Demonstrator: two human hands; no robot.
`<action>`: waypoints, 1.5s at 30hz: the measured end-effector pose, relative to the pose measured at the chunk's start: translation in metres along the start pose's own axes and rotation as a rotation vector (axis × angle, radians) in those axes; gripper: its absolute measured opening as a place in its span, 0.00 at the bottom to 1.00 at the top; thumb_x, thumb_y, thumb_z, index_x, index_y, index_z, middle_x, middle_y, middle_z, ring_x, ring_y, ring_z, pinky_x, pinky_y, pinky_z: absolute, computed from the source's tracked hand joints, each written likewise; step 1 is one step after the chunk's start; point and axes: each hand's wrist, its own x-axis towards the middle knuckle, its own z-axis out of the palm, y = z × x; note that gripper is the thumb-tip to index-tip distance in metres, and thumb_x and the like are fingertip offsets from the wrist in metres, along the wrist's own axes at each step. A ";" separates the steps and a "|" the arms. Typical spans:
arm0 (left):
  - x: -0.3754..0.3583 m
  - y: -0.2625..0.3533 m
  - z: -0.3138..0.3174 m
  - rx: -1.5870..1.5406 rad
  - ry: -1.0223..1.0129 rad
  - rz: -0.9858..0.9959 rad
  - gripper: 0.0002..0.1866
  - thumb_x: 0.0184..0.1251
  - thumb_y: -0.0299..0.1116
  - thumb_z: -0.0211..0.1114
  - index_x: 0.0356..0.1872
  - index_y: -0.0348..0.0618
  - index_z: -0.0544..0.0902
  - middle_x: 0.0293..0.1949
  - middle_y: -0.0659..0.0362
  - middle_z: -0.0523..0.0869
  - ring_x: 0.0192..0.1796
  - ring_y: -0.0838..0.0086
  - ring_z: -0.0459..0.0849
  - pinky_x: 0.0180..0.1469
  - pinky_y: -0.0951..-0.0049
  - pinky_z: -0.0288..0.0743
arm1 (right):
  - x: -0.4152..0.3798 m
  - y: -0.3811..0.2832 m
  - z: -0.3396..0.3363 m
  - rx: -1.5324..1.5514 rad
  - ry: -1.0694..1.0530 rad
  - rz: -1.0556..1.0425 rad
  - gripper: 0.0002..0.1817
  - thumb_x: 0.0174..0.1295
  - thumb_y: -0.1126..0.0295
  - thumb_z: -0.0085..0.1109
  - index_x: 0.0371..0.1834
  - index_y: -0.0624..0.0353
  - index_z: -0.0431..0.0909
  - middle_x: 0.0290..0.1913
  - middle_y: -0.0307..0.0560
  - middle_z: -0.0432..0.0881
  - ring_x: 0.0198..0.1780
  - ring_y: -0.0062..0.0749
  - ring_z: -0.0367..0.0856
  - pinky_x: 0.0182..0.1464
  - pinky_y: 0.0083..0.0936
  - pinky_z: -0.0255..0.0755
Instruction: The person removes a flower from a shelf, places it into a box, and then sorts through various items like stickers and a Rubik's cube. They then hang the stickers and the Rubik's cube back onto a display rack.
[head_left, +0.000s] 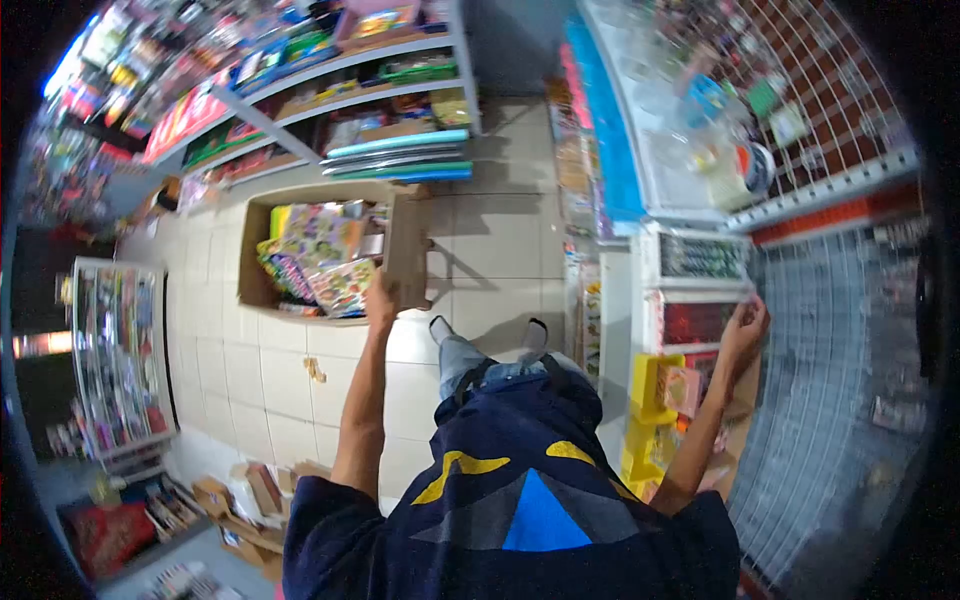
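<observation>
My left hand (381,302) is at the near right corner of an open cardboard box (405,250). Its fingers are closed at the edge of a colourful printed packet (345,287), partly hiding the box rim. More bright packets (318,235) lie in the box. On the other side, my right hand (744,328) has its fingers curled together beside a white-framed tray with red contents (692,323); whatever is between the fingertips is too small to make out.
Yellow bins (655,385) stand below my right forearm, and a wire grid (810,400) runs along the right. Stocked shelves (360,80) fill the far left. A display rack (120,350) stands at left. Cardboard boxes (250,510) lie at lower left on the tiled floor (240,370).
</observation>
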 end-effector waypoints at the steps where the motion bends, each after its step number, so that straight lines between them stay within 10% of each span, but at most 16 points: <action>1: -0.002 0.008 -0.003 0.016 -0.028 -0.104 0.29 0.56 0.35 0.68 0.60 0.45 0.70 0.44 0.47 0.84 0.49 0.51 0.82 0.50 0.56 0.72 | 0.000 -0.030 0.012 0.071 -0.027 -0.050 0.13 0.66 0.69 0.56 0.51 0.62 0.75 0.51 0.51 0.76 0.52 0.41 0.75 0.50 0.33 0.70; 6: -0.017 0.041 -0.040 0.237 0.118 -0.049 0.35 0.58 0.58 0.65 0.58 0.42 0.71 0.48 0.53 0.81 0.53 0.59 0.77 0.56 0.53 0.61 | -0.027 -0.159 0.093 0.366 -0.232 -0.346 0.08 0.63 0.72 0.58 0.44 0.60 0.78 0.44 0.46 0.79 0.46 0.36 0.78 0.47 0.29 0.71; 14: -0.061 -0.030 -0.115 0.390 0.116 0.027 0.31 0.54 0.67 0.62 0.51 0.59 0.84 0.65 0.58 0.71 0.74 0.56 0.57 0.71 0.34 0.30 | -0.162 -0.385 0.184 0.620 -1.070 -0.596 0.08 0.61 0.68 0.58 0.39 0.59 0.80 0.37 0.51 0.84 0.41 0.41 0.84 0.45 0.34 0.74; 20: -0.062 -0.049 -0.128 0.369 -0.032 0.123 0.26 0.51 0.66 0.63 0.43 0.62 0.86 0.56 0.66 0.79 0.69 0.65 0.65 0.71 0.31 0.28 | -0.243 -0.511 0.272 0.323 -1.383 -0.992 0.12 0.60 0.63 0.56 0.42 0.57 0.78 0.39 0.53 0.83 0.47 0.46 0.82 0.47 0.42 0.72; 27: -0.044 -0.076 -0.125 0.293 -0.176 0.232 0.23 0.50 0.64 0.61 0.33 0.61 0.90 0.31 0.65 0.88 0.48 0.70 0.81 0.75 0.51 0.40 | -0.317 -0.545 0.351 -0.001 -1.448 -1.000 0.32 0.54 0.65 0.61 0.62 0.59 0.61 0.62 0.62 0.68 0.64 0.55 0.68 0.60 0.45 0.67; 45: -0.028 -0.085 -0.129 0.256 -0.247 0.356 0.26 0.50 0.68 0.59 0.36 0.62 0.90 0.36 0.68 0.88 0.46 0.74 0.83 0.70 0.60 0.54 | -0.313 -0.511 0.378 0.217 -1.591 -1.020 0.20 0.61 0.59 0.62 0.52 0.60 0.79 0.42 0.66 0.81 0.47 0.59 0.80 0.48 0.45 0.73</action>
